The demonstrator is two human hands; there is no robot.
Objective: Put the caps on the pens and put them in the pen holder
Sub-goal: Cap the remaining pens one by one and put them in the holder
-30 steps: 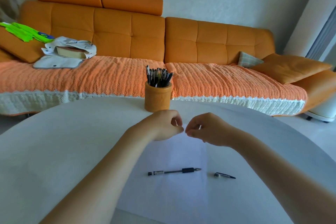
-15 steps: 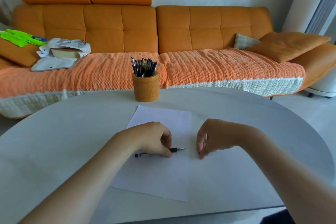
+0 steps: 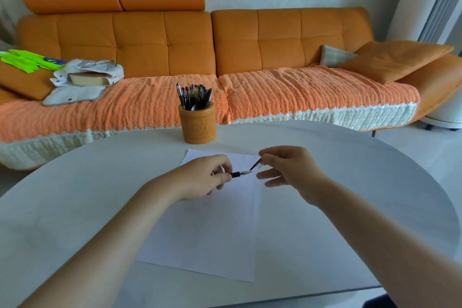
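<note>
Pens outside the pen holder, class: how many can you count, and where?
1. The pen is gripped in the left hand above the paper, its tip facing the cap pinched by the right hand. The arms might hide another.

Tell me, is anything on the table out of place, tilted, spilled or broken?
Nothing stands out. The tan wooden pen holder stands upright on the white round table, the white paper sheet lies flat; the left hand holds an uncapped black pen, the right hand its dark cap.
</note>
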